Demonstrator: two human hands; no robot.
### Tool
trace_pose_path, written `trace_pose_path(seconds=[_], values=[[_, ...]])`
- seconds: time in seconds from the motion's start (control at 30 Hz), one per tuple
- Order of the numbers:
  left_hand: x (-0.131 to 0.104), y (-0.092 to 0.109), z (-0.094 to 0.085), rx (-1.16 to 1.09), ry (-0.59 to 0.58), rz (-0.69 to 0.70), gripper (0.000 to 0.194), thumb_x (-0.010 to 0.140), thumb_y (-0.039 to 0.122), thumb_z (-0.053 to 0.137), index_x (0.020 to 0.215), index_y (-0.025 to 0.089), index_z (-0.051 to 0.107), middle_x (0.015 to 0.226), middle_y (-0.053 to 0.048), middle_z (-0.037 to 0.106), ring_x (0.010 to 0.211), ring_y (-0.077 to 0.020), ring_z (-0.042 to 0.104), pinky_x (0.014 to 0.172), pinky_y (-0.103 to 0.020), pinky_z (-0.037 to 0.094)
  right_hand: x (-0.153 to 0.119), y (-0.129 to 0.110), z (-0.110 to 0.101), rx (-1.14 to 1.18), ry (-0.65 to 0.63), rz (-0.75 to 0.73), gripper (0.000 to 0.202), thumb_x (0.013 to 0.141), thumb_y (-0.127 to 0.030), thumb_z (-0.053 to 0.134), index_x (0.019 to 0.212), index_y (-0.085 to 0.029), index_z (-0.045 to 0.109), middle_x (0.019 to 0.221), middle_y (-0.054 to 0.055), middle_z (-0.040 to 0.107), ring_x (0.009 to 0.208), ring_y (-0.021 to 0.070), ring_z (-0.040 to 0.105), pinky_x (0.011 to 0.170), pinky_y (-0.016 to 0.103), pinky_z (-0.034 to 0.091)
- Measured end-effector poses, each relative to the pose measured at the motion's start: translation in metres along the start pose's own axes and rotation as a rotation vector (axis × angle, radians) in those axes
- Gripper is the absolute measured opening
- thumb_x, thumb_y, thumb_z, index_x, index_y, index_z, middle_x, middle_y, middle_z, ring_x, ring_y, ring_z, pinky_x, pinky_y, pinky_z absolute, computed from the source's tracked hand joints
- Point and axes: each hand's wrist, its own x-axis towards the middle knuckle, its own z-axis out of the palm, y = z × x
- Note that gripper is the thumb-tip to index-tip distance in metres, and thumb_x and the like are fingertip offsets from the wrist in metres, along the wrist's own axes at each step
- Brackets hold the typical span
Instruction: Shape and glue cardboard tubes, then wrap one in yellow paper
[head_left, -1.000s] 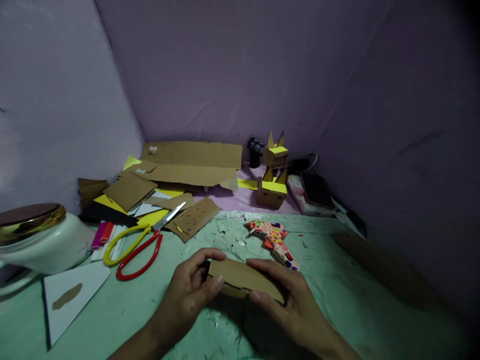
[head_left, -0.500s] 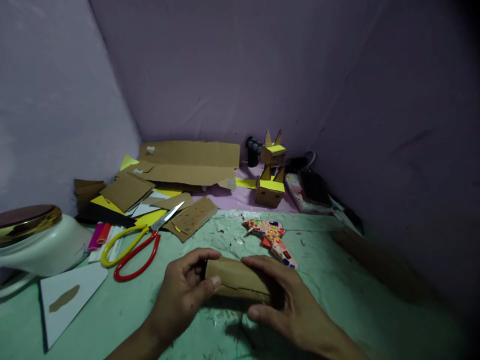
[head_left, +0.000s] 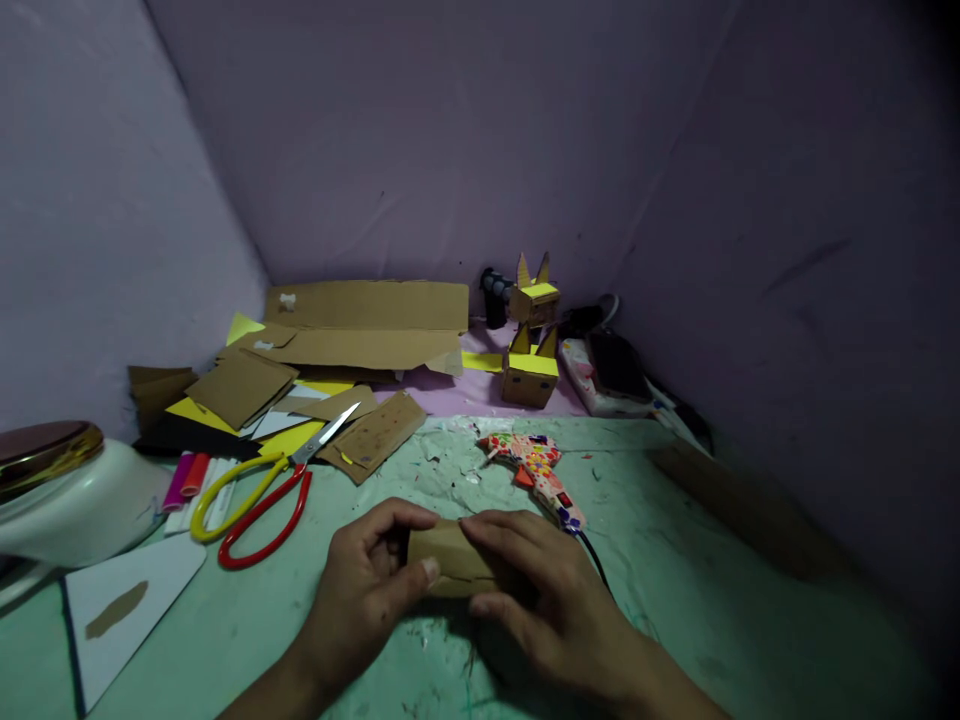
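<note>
A small folded cardboard piece [head_left: 450, 560] is held between my two hands near the front middle of the table. My left hand [head_left: 367, 580] grips its left end, thumb on the near face and index finger on the top edge. Around its right part, my right hand [head_left: 547, 590] is wrapped, fingers over the top and thumb low on the near side, hiding that end. Beyond my right hand lies a flower-patterned glue gun [head_left: 536, 465] with a dark cord.
Scissors [head_left: 300, 465], markers [head_left: 187, 475] and a white triangular piece [head_left: 127, 600] lie left, beside a white container [head_left: 82, 500]. Cardboard sheets [head_left: 360, 345] are at the back left. Two eared cardboard boxes [head_left: 529, 385] stand behind the glue gun, near a phone [head_left: 616, 365].
My right hand has slid left along the cardboard piece and covers more of it. My left hand keeps its grip. The whole view has shifted slightly.
</note>
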Motion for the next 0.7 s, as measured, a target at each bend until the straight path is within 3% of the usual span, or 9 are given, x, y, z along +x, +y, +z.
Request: trace_pose_path(seconds=[0.13,0.2,0.33,0.43,0.53,0.6,0.7], values=[[-0.004,-0.001,0.004,0.065,0.000,0.135,0.014,0.068,0.016,0.067,0.082,0.018,0.065,0.087,-0.004,0.067,0.083,-0.0193,0.067,0.069,-0.029,0.056,0.005,-0.007,-0.003,0.007,-0.010,0.186,0.048,0.074,-0.041,0.074,0.113,-0.015,0.064,0.099,0.011,0.072,0.087,0.0266,0.067,0.075,0.042,0.053],[-0.005,0.000,0.007,0.136,-0.004,0.235,0.013,0.069,0.014,0.065,0.081,0.020,0.065,0.088,-0.004,0.066,0.083,-0.0192,0.067,0.068,-0.028,0.056,0.006,-0.009,-0.003,-0.036,-0.016,0.245,0.045,0.073,-0.041,0.073,0.109,-0.016,0.067,0.095,0.010,0.073,0.083,0.0275,0.067,0.072,0.044,0.053],[-0.007,0.002,0.010,0.254,0.021,0.374,0.016,0.069,0.009,0.063,0.079,0.022,0.064,0.087,-0.002,0.067,0.081,-0.0180,0.067,0.067,-0.026,0.056,0.006,-0.009,-0.003,-0.124,-0.052,0.169,0.042,0.077,-0.043,0.069,0.111,-0.018,0.065,0.094,0.010,0.073,0.083,0.0285,0.067,0.074,0.047,0.051],[-0.008,-0.001,0.005,0.302,-0.005,0.313,0.030,0.072,0.011,0.063,0.098,0.027,0.064,0.097,-0.001,0.068,0.089,-0.0186,0.067,0.072,-0.026,0.057,0.006,-0.006,-0.003,-0.096,-0.034,0.104,0.042,0.082,-0.044,0.064,0.116,-0.018,0.063,0.098,0.011,0.074,0.086,0.0293,0.068,0.076,0.048,0.052],[-0.012,-0.002,-0.002,0.317,0.027,0.305,0.057,0.073,0.022,0.070,0.127,0.031,0.052,0.125,-0.004,0.059,0.102,-0.0215,0.063,0.080,-0.029,0.056,0.006,-0.001,-0.002,0.030,0.085,0.143,0.040,0.087,-0.045,0.060,0.117,-0.019,0.062,0.105,0.012,0.073,0.091,0.0282,0.069,0.076,0.044,0.056],[-0.015,0.001,-0.004,0.300,0.169,0.304,0.049,0.077,0.028,0.068,0.124,0.028,0.054,0.125,-0.005,0.058,0.092,-0.0186,0.063,0.078,-0.028,0.055,0.007,0.002,0.000,0.044,0.168,0.143,0.040,0.086,-0.046,0.061,0.117,-0.021,0.062,0.106,0.012,0.073,0.093,0.0281,0.069,0.078,0.043,0.057],[-0.016,0.008,-0.003,0.177,0.296,0.125,0.025,0.083,0.035,0.062,0.105,0.023,0.063,0.097,-0.004,0.068,0.068,-0.0142,0.062,0.060,-0.024,0.054,0.008,0.005,0.003,-0.076,0.247,0.024,0.044,0.085,-0.050,0.064,0.118,-0.022,0.061,0.101,0.011,0.074,0.089,0.0282,0.070,0.074,0.043,0.057]])
